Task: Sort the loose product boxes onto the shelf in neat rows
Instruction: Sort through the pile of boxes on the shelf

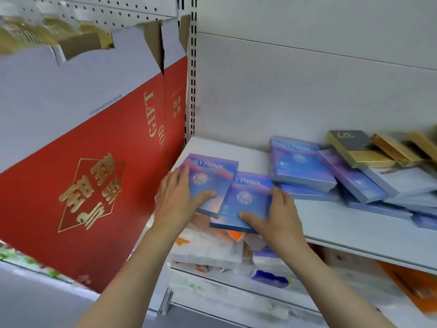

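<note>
Two blue boxes lie overlapping on the shelf. Left hand grips the upper box; right hand grips the lower box.

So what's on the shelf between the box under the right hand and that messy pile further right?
Nothing: the head view shows bare white shelf between the right-hand box and the pile of blue boxes.

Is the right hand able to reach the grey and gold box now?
Probably not at once: the right hand grips a blue box, and the grey and gold box lies far right atop the pile.
</note>
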`<action>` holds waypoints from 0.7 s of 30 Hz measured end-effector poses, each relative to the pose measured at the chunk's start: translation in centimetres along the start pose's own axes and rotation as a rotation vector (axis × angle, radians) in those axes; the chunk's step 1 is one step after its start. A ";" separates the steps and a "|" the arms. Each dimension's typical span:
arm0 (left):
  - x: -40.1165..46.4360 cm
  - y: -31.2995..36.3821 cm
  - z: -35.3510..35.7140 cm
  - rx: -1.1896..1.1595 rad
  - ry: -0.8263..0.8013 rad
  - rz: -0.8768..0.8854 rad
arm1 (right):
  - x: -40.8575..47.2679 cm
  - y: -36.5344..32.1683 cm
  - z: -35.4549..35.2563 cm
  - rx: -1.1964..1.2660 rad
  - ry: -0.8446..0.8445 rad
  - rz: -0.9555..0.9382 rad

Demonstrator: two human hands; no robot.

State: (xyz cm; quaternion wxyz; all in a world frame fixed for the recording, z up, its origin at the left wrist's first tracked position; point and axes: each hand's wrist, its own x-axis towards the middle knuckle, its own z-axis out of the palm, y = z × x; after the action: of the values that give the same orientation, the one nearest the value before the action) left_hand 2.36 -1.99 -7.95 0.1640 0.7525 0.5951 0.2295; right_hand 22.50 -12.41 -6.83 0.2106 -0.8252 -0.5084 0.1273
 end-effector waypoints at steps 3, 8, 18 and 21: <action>0.7 0.1 -0.4 0.032 -0.163 -0.128 | 0.4 0.0 0.3 0.155 0.011 0.139; 1.1 1.3 -1.0 0.119 -0.243 -0.182 | 0.7 -0.5 0.8 0.161 0.009 0.203; -1.5 3.0 -1.4 0.140 -0.180 -0.303 | -1.1 0.4 0.0 0.086 0.004 0.121; -2.6 3.4 -1.0 0.128 -0.137 -0.361 | -1.6 0.6 -0.4 0.059 -0.011 0.087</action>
State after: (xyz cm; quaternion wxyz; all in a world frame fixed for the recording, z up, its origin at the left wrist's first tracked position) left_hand 4.07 -5.39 -5.71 0.1942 0.6564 0.7211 0.1064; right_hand 22.45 -14.13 -6.82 0.2265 -0.8392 -0.4692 0.1559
